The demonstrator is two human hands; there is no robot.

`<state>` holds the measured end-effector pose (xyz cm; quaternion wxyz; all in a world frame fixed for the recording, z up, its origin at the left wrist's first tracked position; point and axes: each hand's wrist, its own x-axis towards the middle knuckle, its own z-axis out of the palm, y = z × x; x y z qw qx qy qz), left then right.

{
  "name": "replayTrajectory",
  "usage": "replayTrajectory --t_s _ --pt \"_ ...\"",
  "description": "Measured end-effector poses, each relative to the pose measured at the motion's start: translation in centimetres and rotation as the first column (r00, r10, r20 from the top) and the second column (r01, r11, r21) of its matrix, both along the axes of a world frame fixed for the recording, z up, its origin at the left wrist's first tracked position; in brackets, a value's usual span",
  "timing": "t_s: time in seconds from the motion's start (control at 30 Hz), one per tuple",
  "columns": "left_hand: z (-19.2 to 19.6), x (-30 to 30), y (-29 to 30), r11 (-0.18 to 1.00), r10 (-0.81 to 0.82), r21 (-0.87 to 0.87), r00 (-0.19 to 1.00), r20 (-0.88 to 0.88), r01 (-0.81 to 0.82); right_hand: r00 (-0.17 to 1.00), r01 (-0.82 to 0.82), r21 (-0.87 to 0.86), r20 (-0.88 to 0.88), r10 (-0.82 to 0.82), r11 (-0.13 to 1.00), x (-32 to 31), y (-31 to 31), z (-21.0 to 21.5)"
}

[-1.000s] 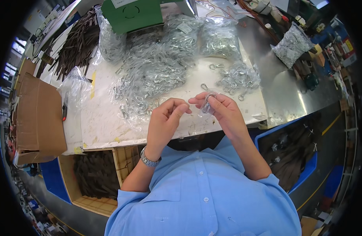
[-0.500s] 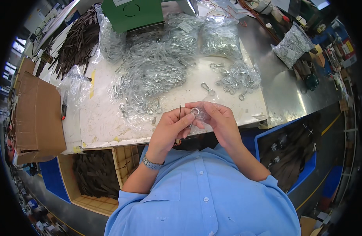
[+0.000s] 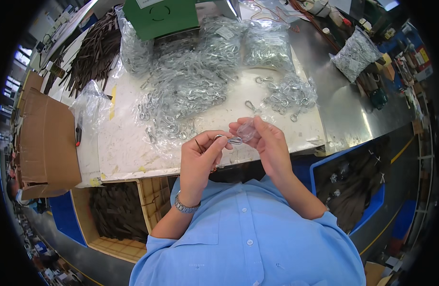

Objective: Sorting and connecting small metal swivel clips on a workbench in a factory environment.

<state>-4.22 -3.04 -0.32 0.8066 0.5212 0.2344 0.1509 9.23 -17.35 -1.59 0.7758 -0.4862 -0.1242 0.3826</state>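
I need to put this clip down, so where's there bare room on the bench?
The white top is bare at front left, between the carton, the clip heap and the left hand. The metal top is bare, right of the small pile and in front of the full bag. It's crowded from the clip heap back to the green box.

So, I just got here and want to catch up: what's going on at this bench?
A person in a light-blue shirt pinches a shiny silver metal snap hook in the left hand. The right hand holds a small clear plastic bag beside it; whether the hook is fully out is hard to tell. On the white worktop lie a big heap of silver hooks in clear plastic to the left and a smaller heap to the right.
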Motion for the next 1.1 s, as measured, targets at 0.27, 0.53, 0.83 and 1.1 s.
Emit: replayTrajectory --t_s 0.27,0.53,0.83,1.1 --pt "-0.2 1.1 -1.4 0.994 0.106 0.007 0.994 0.035 -0.106 1.000 -0.031 0.024 0.003 0.031 0.999 -0.7 0.2 0.1" --pt "-0.1 1.8 -2.2 0.987 0.033 0.159 0.999 0.002 -0.033 0.990 -0.042 0.145 -0.129 0.061 0.989 -3.2 0.5 0.3" --pt "0.0 0.6 3.2 0.824 -0.113 0.549 0.989 -0.091 0.144 0.895 -0.044 -0.134 0.434 0.098 0.990 0.0 -1.5 1.2" --pt "3.1 1.2 4.9 0.690 -0.689 0.206 0.717 -0.105 0.694 0.683 -0.724 -0.148 -0.014 0.730 0.674 2.6 -3.0 2.0"
